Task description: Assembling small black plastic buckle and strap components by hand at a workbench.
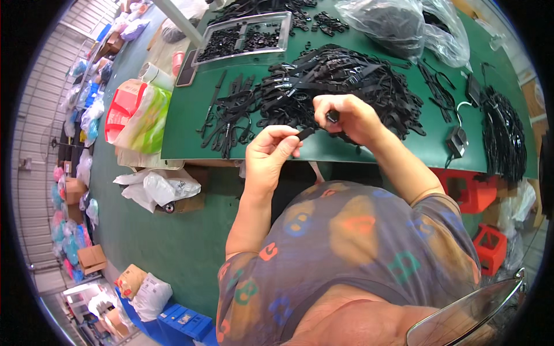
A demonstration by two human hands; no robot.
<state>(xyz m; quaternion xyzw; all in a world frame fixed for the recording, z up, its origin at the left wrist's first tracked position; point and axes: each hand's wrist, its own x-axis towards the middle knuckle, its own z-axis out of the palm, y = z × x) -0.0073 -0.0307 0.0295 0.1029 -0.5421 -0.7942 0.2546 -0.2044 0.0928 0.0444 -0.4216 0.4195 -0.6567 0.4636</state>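
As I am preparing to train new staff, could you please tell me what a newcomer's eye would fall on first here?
Probably the heap of black straps on the green table. In front of it, the left hand pinches a black strip and the right hand holds a small black part near the table's edge. A red-and-green bag stands out left of the table.

Head-worn fisheye, facing down, close by
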